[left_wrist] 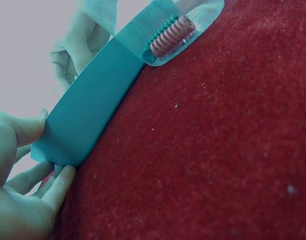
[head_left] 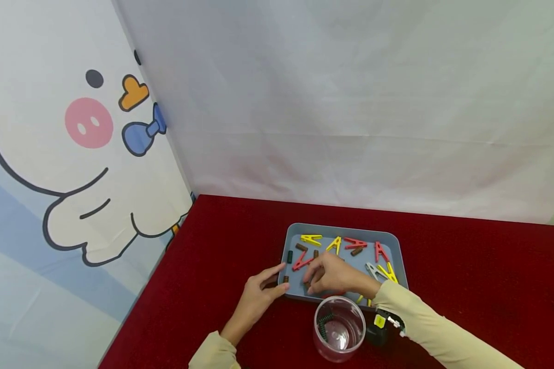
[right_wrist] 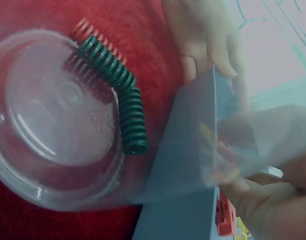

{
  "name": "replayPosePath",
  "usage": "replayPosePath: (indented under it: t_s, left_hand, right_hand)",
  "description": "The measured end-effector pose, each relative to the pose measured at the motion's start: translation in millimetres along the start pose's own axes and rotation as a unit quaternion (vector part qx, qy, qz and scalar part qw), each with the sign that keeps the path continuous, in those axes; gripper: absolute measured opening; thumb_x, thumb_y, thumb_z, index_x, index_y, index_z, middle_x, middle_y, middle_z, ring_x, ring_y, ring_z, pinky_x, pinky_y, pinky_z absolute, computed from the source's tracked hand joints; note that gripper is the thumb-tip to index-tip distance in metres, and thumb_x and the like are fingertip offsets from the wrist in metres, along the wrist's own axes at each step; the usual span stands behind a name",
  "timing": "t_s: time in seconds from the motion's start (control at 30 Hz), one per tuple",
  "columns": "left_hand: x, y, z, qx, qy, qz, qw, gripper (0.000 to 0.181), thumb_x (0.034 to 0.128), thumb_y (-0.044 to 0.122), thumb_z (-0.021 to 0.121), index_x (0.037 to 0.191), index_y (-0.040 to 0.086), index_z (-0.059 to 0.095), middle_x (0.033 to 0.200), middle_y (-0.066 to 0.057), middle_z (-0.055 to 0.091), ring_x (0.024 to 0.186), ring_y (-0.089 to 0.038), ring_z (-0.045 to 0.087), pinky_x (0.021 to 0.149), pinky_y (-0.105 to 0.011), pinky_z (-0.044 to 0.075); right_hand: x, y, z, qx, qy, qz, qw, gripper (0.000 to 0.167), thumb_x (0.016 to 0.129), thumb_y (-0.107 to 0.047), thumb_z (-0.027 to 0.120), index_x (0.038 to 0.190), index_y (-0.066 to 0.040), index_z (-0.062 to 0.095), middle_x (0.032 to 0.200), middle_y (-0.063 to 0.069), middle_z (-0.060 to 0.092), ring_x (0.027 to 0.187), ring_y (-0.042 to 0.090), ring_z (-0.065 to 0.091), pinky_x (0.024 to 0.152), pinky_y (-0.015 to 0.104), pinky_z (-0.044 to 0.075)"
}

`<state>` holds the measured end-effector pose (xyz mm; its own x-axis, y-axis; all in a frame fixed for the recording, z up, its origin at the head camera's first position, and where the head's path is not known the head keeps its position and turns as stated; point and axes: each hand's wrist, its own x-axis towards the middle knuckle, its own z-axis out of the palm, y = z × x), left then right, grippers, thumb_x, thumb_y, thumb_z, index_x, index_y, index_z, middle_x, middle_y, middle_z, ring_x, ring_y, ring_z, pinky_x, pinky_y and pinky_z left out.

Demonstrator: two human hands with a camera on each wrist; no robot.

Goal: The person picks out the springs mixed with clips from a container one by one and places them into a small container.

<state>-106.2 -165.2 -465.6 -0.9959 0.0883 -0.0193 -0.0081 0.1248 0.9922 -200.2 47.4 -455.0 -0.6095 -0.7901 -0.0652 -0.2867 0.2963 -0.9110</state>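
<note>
My left hand (head_left: 256,297) grips the front left corner of the blue-grey tray (head_left: 341,227), thumb and fingers about its wall (left_wrist: 93,100). Inside the tray, my right hand (head_left: 334,274) bends down with thumb and fingertips around a small dark spring (head_left: 307,285), largely covered by the fingers. Brown springs (head_left: 301,247), a dark green spring (head_left: 290,257) and several red, yellow and grey clips (head_left: 380,251) lie scattered in the tray. In front stands a clear plastic cup (head_left: 339,353) containing green springs (right_wrist: 132,120) and a reddish spring (left_wrist: 172,36).
A dark red cloth (head_left: 480,287) covers the table. The cup stands close against the tray's front wall, beneath the right forearm. A white curtain (head_left: 351,102) hangs behind the table, and a cartoon-printed sheet (head_left: 87,205) hangs at the left.
</note>
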Motion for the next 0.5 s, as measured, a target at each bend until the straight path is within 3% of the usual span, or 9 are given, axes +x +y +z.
replayPosePath:
  t_s: [0.23, 0.5]
  left_hand:
    - [0.5, -1.7, 0.5, 0.0, 0.002, -0.002, 1.0, 0.049, 0.0879, 0.007, 0.067, 0.134, -0.001, 0.051, 0.131, -0.024, 0.052, 0.114, -0.04, 0.052, 0.078, -0.022, 0.048]
    - [9.6, -29.6, -0.2, 0.004, 0.008, 0.006, 0.9999, 0.051, 0.0882, 0.014, 0.068, 0.136, 0.006, 0.053, 0.132, -0.018, 0.053, 0.113, -0.032, 0.055, 0.08, -0.025, 0.05]
  right_hand:
    - [-4.0, 1.0, -4.3, 0.004, 0.015, -0.013, 0.9998, 0.015, 0.074, 0.002, 0.077, 0.087, 0.006, 0.071, 0.085, 0.015, 0.068, 0.073, 0.02, 0.068, 0.063, 0.029, 0.054]
    - [-10.1, 1.5, -7.0, -0.005, 0.029, -0.013, 0.9995, 0.013, 0.074, -0.001, 0.077, 0.086, 0.002, 0.072, 0.086, 0.008, 0.068, 0.072, 0.019, 0.067, 0.062, 0.032, 0.054]
